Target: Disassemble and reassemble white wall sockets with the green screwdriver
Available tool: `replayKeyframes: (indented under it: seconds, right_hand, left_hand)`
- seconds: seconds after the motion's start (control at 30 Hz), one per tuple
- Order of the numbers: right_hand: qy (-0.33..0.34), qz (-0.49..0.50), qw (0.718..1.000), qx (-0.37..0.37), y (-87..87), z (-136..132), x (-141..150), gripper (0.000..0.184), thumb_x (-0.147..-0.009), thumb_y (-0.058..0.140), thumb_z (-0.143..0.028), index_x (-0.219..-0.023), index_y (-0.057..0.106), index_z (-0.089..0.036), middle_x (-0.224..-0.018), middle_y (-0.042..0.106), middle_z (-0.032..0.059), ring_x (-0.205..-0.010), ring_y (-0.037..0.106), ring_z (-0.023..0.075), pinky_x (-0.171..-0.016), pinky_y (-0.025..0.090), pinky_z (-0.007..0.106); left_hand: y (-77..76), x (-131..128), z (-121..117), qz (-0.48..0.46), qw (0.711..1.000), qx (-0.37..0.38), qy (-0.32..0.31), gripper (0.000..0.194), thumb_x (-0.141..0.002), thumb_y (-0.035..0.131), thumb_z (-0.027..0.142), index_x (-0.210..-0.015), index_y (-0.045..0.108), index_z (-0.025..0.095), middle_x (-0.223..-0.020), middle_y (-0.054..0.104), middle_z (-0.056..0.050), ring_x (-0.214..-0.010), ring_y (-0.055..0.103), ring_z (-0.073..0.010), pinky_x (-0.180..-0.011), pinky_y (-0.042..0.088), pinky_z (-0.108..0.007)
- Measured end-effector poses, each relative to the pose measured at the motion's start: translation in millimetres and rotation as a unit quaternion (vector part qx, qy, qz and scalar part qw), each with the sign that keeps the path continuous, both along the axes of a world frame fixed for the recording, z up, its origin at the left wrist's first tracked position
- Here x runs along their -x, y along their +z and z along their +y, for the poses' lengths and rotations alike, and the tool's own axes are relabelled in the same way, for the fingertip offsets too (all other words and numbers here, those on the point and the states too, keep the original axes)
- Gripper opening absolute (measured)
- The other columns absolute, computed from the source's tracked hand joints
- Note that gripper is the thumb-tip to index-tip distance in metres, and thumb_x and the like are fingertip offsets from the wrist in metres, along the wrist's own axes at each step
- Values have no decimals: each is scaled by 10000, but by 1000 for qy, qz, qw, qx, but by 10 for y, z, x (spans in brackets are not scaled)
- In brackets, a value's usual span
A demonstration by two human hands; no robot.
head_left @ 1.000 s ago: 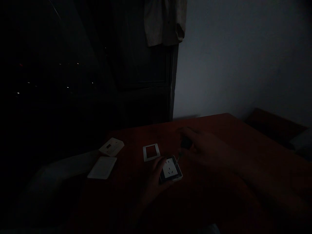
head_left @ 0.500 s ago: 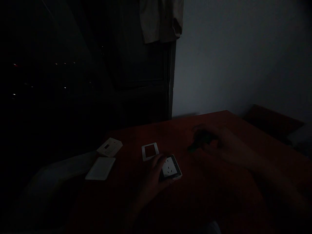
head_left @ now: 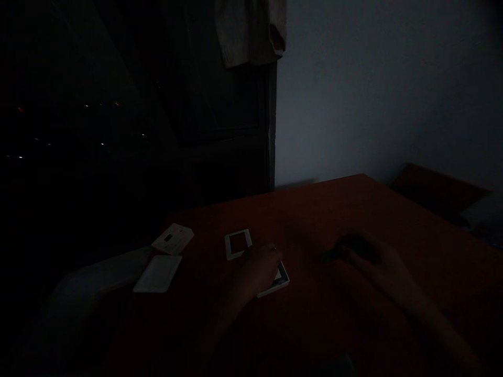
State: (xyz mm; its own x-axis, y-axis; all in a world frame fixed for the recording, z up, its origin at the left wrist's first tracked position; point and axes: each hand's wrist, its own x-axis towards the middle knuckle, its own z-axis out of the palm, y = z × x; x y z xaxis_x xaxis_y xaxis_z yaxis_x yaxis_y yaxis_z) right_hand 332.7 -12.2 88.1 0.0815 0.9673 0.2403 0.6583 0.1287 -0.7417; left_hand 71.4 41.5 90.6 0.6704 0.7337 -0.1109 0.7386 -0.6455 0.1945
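The room is very dark. My left hand (head_left: 257,269) lies over a white wall socket (head_left: 280,280) on the red table (head_left: 314,220), covering most of it; its fingers curl round the socket's top. My right hand (head_left: 373,259) rests on the table to the right, closed round a dark tool (head_left: 334,255) that looks like a screwdriver, its tip pointing left. The tool is apart from the socket. A white square frame (head_left: 237,244) lies just beyond my left hand.
Two white cover plates lie at the table's left: one (head_left: 173,239) farther, one (head_left: 157,273) nearer. A dark door (head_left: 220,104) with cloth (head_left: 251,31) hanging on it stands behind. A pale wall (head_left: 373,89) is at the right.
My right hand with the dark tool has drawn back from the socket to the right and toward me. My left hand has slid over the socket's face.
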Motion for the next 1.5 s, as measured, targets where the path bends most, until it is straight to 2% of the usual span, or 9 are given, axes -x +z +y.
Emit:
replayKeyframes:
  seconds: [0.33, 0.5, 0.77, 1.13, 1.3, 1.5]
  right_hand:
    - [15, 34, 999, 35, -124, -75, 58, 251, -837, 544, -366, -1028, 621, -221, -1020, 709, 63, -934, 674, 248, -802, 540, 358]
    - [16, 33, 998, 52, -153, -83, 51, 248, -843, 536, -374, -1023, 620, -226, -1018, 709, 61, -926, 677, 246, -806, 537, 357]
    - [26, 43, 997, 56, -150, -84, 69, 262, -845, 535, -385, -1034, 624, -227, -1021, 713, 63, -940, 673, 248, -821, 532, 357]
    - [19, 34, 998, 47, -171, -76, 56, 285, -833, 546, -407, -1025, 645, -222, -1014, 718, 77, -917, 681, 262, -805, 544, 385]
    - [15, 40, 998, 48, -178, -76, 61, 277, -835, 546, -388, -1036, 640, -222, -1012, 720, 76, -919, 683, 262, -791, 553, 373]
    - [12, 33, 998, 58, -204, -84, 56, 282, -839, 543, -381, -1054, 631, -220, -1043, 714, 81, -953, 675, 265, -806, 550, 378]
  left_hand:
    - [-49, -95, 160, 60, 998, 3, -24, 141, -819, 531, 174, -873, 661, 160, -871, 704, -106, -789, 681, -239, -635, 518, -294]
    - [-5, -156, 204, 84, 996, 1, -39, 140, -775, 564, 159, -819, 695, 138, -818, 720, -136, -742, 697, -255, -589, 531, -294]
    - [52, -230, 129, 94, 994, -16, -47, 200, -755, 553, 49, -875, 697, 119, -868, 718, -164, -792, 704, -277, -638, 558, -329]
    - [-38, -246, 102, 86, 993, -50, -62, 160, -773, 578, 49, -888, 668, 116, -863, 712, -138, -776, 701, -257, -648, 557, -313]
    - [-70, -209, 98, 90, 992, -65, -66, 140, -833, 544, 48, -870, 657, 124, -841, 706, -118, -767, 701, -241, -644, 550, -304]
    - [-97, -183, 72, 94, 991, -83, -55, 188, -850, 495, 7, -892, 654, 98, -877, 700, -140, -800, 695, -256, -651, 551, -321]
